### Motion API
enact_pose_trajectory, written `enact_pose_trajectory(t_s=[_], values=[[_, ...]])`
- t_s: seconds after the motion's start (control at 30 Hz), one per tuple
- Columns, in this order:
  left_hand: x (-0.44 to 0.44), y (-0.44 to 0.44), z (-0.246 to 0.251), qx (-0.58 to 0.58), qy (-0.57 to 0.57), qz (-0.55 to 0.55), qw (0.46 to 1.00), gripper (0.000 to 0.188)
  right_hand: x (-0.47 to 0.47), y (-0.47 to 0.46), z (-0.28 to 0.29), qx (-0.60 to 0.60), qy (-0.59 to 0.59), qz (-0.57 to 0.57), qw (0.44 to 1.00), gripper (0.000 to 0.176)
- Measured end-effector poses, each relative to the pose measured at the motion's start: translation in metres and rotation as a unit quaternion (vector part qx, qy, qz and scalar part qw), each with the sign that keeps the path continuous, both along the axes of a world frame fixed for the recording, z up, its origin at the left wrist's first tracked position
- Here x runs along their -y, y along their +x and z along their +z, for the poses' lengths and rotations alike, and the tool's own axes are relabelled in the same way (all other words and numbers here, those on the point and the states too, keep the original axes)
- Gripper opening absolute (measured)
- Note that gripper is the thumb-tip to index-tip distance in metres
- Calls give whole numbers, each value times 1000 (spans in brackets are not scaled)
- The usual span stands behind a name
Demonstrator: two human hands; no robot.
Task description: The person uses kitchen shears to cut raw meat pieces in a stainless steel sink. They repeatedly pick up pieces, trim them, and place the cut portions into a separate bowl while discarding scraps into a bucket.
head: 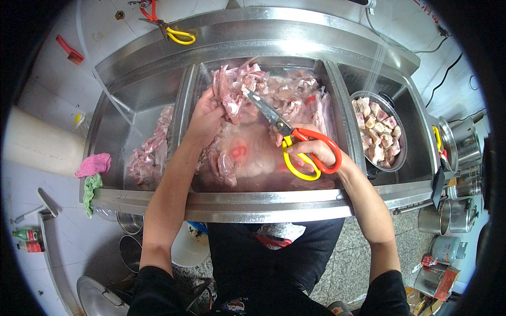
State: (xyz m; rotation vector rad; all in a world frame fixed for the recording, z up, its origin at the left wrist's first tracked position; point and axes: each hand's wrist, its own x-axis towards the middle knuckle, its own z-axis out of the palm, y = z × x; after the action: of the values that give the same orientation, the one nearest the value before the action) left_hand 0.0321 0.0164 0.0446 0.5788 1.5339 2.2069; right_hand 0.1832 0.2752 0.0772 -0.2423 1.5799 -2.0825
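Observation:
My left hand (208,112) grips a piece of raw bony meat (229,93) above the middle basin of a stainless-steel sink (261,197). In my right hand (316,148) are large scissors (272,116) with one red and one yellow handle. Their blades point up and left, with the tips touching or very close to the held piece; pale scraps cling to them. Under both hands, more raw meat (290,85) lies in cloudy pinkish water, along with plastic bags (253,154) bearing red print.
Raw meat pieces (152,148) lie in the left basin. A round pot (403,138) of cut meat chunks stands in the right basin. Pink (93,164) and green cloths (92,189) hang over the left rim. More scissors (168,29) hang on the back wall; metal pots (435,221) stand at right.

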Motion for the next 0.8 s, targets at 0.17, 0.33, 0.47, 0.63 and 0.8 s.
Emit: enact_pose_trajectory(t_s=[0.17, 0.33, 0.47, 0.63, 0.8], values=[[3, -1, 6, -28, -11, 10, 1000, 40, 2, 4, 8, -75, 86, -46, 992, 17], [10, 3, 13, -64, -59, 57, 995, 37, 1, 5, 16, -114, 151, -108, 976, 19], [19, 0, 14, -135, -174, 97, 971, 21, -27, -3, 29, -148, 60, -323, 933, 24], [11, -3, 10, -107, -80, 85, 987, 16, -33, -1, 20, -123, 82, -136, 980, 31], [12, 2, 14, -67, -87, 66, 992, 13, -5, 8, 6, -34, 44, -2, 998, 38]])
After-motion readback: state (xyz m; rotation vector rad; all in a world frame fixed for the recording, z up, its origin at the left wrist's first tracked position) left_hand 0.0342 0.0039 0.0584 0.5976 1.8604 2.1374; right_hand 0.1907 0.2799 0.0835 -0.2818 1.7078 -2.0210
